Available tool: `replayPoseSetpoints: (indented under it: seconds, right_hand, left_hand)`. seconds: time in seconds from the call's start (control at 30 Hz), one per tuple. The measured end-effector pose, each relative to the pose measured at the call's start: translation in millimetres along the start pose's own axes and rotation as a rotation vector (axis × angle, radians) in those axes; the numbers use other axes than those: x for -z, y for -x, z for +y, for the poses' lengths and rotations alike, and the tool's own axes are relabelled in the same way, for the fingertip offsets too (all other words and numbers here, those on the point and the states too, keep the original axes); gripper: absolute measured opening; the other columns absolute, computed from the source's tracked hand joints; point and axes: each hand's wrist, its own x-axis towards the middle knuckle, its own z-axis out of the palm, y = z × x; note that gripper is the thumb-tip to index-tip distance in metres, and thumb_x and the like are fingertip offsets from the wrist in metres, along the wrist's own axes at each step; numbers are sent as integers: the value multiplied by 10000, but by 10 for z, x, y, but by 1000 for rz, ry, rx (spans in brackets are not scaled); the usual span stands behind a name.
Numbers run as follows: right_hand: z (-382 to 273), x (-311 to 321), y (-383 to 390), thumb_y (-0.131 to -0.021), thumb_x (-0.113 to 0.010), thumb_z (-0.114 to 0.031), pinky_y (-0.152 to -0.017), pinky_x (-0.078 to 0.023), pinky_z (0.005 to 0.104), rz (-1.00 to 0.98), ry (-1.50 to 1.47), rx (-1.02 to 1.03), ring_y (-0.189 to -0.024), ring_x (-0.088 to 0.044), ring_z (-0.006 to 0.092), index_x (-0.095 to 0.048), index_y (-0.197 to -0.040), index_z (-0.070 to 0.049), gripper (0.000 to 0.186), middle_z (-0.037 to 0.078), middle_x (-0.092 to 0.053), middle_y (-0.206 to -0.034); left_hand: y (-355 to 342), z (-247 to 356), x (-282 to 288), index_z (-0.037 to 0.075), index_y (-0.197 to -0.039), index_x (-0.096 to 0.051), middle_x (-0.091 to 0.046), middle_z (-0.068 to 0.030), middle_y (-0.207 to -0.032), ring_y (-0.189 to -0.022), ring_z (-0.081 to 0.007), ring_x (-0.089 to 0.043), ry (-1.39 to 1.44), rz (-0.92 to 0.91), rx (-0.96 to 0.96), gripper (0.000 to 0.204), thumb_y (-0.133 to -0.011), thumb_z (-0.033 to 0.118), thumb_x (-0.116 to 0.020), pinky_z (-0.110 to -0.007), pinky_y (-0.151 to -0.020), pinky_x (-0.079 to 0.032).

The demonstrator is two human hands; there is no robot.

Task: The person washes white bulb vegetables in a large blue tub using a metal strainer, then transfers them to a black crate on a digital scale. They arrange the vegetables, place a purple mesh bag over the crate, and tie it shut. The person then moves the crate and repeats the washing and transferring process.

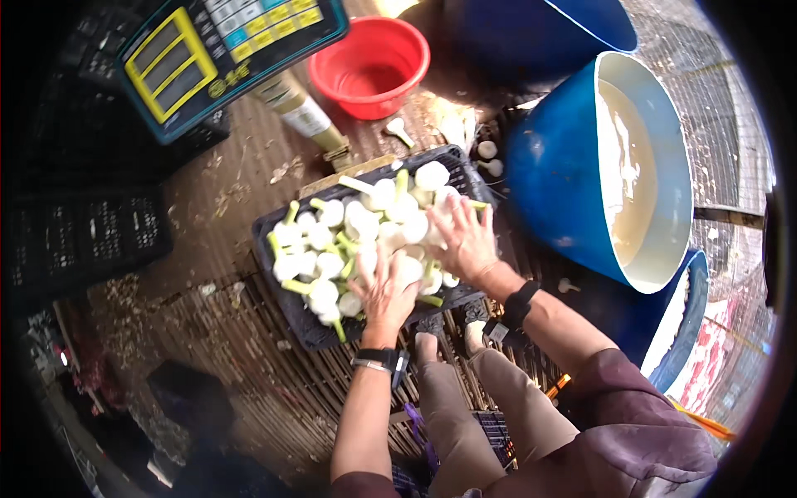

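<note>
Dark maroon top (639, 448), loose sleeves (591, 383); light brown trousers (457, 407); black wristwatch (384, 360), left; plain black wristband (520, 305), right.

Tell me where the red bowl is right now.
In the head view, the red bowl is near the top, slightly left of centre, just right of the scale display and beyond the black crate of garlic.

Left hand (388, 292) spread, palm down; right hand (467, 246) spread, palm down, farther forward; both forearms (363, 427) bare, extended
</note>
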Motion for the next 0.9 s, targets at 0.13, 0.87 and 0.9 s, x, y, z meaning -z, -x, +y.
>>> replayPoseSetpoints:
  seconds: [0.13, 0.87, 0.9]
  right_hand:
    - [155, -106, -138, -810, -541, -553, -1020, -113, 682, 27, -77, 2, -1365, -188, 392, -387, -1375, -162, 704, 223, -211, -1468]
    - [1814, -1723, 1214, -783, -634, -175, -816, -500, 357, -21, -953, -891, -895, -633, 271, -617, -1090, -22, 344, 162, -660, -977]
    - [1787, -1907, 1103, -792, -630, -167, -790, -507, 362, -35, -904, -801, -863, -635, 260, -619, -1096, -43, 329, 160, -660, -953]
  left_hand:
    - [-143, -112, -103, 232, -1325, -434, -196, -129, -1482, -1305, -495, -80, -118, 124, -127, 733, -665, 317, -740, -663, -993, -176]
    - [-626, -178, 29, 88, -1286, -507, -204, -208, -1457, -1314, -473, -139, -313, 297, -327, 561, -783, 311, -621, -567, -1055, -206]
    - [-618, -302, -5, 68, -1252, -537, -193, -226, -1452, -1312, -478, -133, -340, 325, -360, 508, -798, 293, -577, -582, -1052, -197]
